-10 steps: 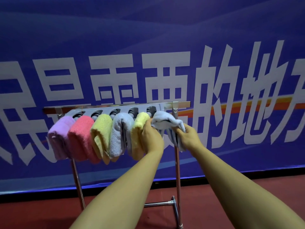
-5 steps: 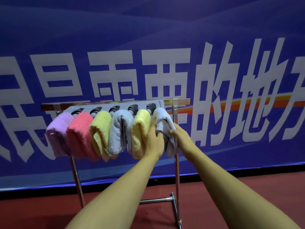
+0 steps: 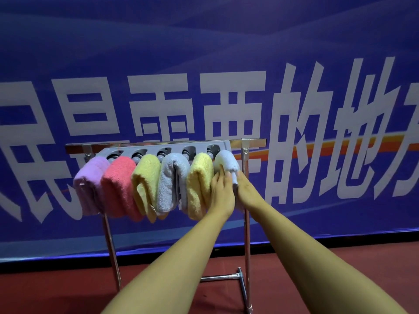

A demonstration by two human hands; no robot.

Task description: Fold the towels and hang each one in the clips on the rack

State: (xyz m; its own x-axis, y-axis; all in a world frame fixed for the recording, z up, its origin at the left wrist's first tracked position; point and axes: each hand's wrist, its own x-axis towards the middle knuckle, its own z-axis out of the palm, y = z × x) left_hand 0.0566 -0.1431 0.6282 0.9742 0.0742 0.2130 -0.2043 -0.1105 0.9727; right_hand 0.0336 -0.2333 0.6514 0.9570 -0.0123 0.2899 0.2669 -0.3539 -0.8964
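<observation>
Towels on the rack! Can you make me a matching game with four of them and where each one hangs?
Things:
1. purple towel
2. pink towel
3. grey towel
4. white towel

Places:
A. right end, under both hands
B. left end
C. between the two yellow towels
D. second from the left

Pairs: 1-B, 2-D, 3-C, 4-A
</observation>
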